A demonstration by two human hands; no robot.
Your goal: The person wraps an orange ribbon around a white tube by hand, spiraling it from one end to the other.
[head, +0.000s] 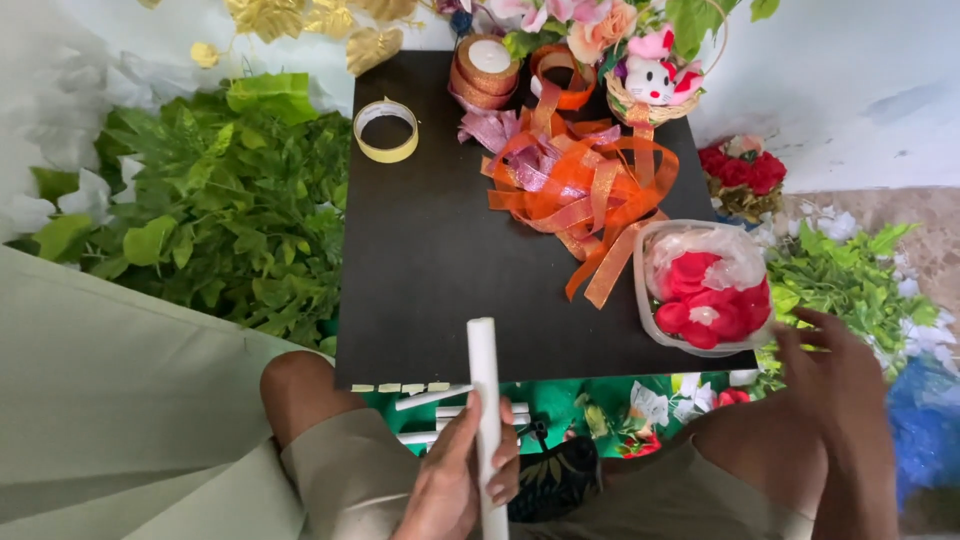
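Left hand [455, 478] gripping white tube [485, 400] upright.
Tube is poking over black board [430, 250] near edge; right hand [835, 385] is hovering open beside petal tub [700, 285].

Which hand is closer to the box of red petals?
Right. The right hand hovers just beside the box of red petals, apart from it. The left hand is farther, gripping a white stick.

White tube [484, 380]; black board [440, 260]; orange ribbon [590, 190]; red petals [712, 300].
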